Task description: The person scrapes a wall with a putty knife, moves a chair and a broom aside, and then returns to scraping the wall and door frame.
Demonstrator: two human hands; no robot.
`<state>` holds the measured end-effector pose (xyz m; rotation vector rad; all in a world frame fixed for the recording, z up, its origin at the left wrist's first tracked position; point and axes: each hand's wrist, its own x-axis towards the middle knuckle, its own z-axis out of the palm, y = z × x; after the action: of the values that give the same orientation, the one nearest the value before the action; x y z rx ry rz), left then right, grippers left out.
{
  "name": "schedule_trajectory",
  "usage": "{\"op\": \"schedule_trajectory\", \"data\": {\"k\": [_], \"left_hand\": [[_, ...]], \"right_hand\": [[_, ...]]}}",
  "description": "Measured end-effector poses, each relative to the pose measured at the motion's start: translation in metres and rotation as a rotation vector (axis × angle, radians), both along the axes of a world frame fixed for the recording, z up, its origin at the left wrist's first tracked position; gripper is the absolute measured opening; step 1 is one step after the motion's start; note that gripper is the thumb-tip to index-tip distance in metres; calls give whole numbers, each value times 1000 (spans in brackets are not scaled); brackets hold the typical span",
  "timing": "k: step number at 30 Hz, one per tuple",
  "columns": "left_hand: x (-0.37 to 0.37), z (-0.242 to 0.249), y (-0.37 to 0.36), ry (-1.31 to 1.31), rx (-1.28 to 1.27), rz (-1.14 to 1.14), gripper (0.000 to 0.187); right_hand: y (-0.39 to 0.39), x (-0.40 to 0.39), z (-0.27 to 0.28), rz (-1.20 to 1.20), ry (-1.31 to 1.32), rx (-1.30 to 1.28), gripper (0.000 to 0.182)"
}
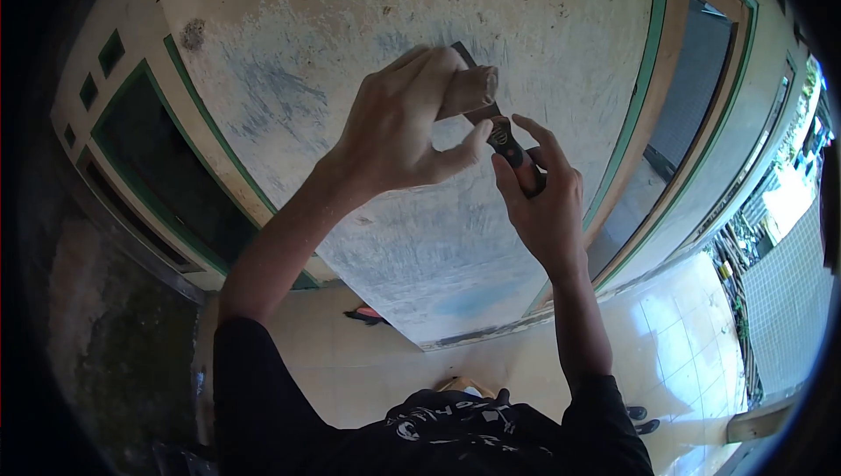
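Observation:
My right hand [547, 200] is closed around the dark handle of a putty knife [502, 136], which points up and to the left. Its narrow-looking dark blade is seen at a slant in front of the wall. From the left, my left hand [403, 117] reaches over to the blade, its bent, dusty fingers lying across the middle of it. The left thumb tip comes down right where blade and handle meet. Behind both hands is a pale wall [289, 117] with scraped, grey-blue patches and flaking paint; the left fingers hide part of the blade.
A green-edged wooden doorway [679, 91] opens on the right, and a dark green-framed window [166, 152] is at the left. Glossy tiles [683, 336] cover the floor. Dark footwear [644, 419] lies at the lower right; a small pink-and-black object [366, 315] is by the wall's foot.

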<state>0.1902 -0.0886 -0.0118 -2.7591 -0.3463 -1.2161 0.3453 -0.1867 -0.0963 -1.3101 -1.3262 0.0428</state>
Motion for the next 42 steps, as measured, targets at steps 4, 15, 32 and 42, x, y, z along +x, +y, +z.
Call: {"op": "schedule_trajectory", "data": {"k": [4,15,32,42], "left_hand": [[29,10,14,202,560,-239,55],[61,-1,63,402,570,-379,45],[33,4,68,566,491,-485,29],[28,24,65,619,601,-419,29]], "right_hand": [[22,2,-15,76,16,138,37],[37,-11,-27,276,366,355,42],[6,-44,-27,544,442,130,69],[22,-57,-21,475,451,149,63]]}}
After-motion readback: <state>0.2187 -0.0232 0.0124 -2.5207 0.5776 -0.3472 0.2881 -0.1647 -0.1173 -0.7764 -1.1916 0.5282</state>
